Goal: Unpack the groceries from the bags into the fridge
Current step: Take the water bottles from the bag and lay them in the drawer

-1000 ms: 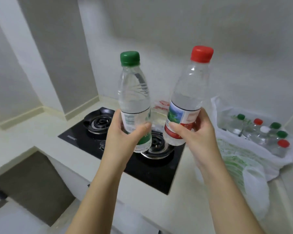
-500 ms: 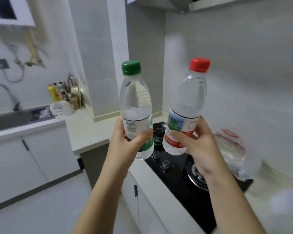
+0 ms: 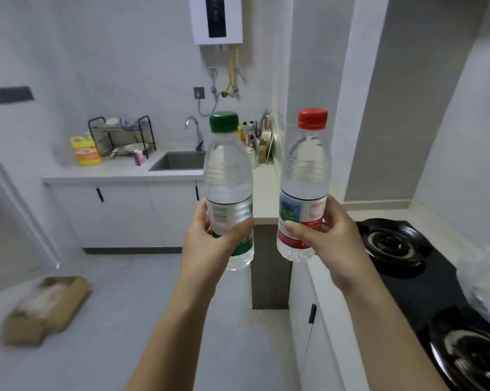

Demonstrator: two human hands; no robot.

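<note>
As the person turns away from the stove (image 3: 393,244), now at 4 o'clock, the left hand (image 3: 210,241) curls round the green-cap bottle (image 3: 228,176) and the right hand (image 3: 323,235) round the red-cap bottle (image 3: 306,165), both upright. The sink (image 3: 179,160) sits far off at 10 o'clock. No fridge shows yet, so the carrying likely goes on.

Sink (image 3: 179,160), yellow detergent jug (image 3: 85,150), dish rack (image 3: 122,136), cardboard box (image 3: 45,309), black stove (image 3: 424,280)

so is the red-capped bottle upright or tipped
Nearly upright, slight lean: the bottle has its red cap on top, right hand gripping it low.
</note>
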